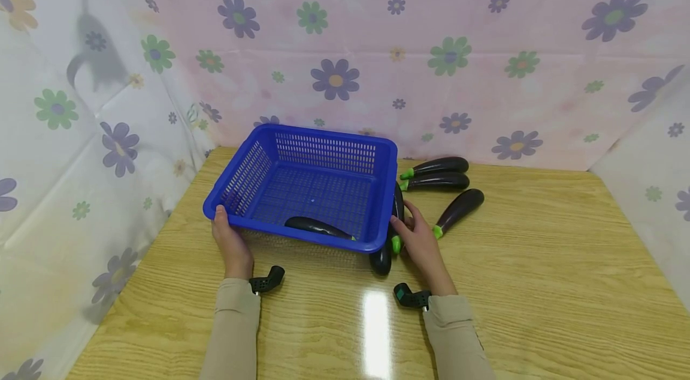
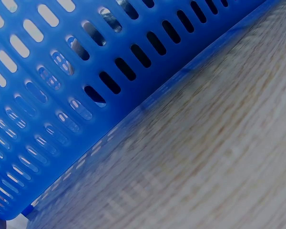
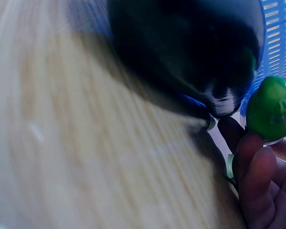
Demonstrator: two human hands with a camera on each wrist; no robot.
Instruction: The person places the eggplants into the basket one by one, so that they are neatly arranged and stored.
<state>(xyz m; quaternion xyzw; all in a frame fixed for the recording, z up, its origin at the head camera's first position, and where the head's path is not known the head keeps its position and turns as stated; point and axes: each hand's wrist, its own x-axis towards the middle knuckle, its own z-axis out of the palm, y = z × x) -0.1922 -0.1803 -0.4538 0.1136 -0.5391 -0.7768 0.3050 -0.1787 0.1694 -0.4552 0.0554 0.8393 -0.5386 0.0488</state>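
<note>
My left hand [image 1: 232,248] grips the front left corner of a blue plastic basket [image 1: 318,133], thumb over the rim. An eggplant [image 1: 319,226] lies inside along the basket's front wall. Beyond the right wall, my right hand [image 1: 423,248] holds another eggplant [image 1: 398,206], its fingers and thumb around the green stem end [image 3: 271,109]. The thumb is right at the basket's rim in the head view. Close beside it, the rounded dark end of a further eggplant [image 1: 381,261] shows, partly hidden by the basket. The left wrist view shows the slotted basket wall [image 2: 109,57] over the tabletop.
Two eggplants lie side by side at the back right, the upper one [image 1: 439,166] near the flowered cloth [image 1: 372,74]. One more eggplant [image 1: 460,211] lies diagonally beyond my right hand. All rest on a wooden table [image 1: 539,284], with cloth walls behind and at both sides.
</note>
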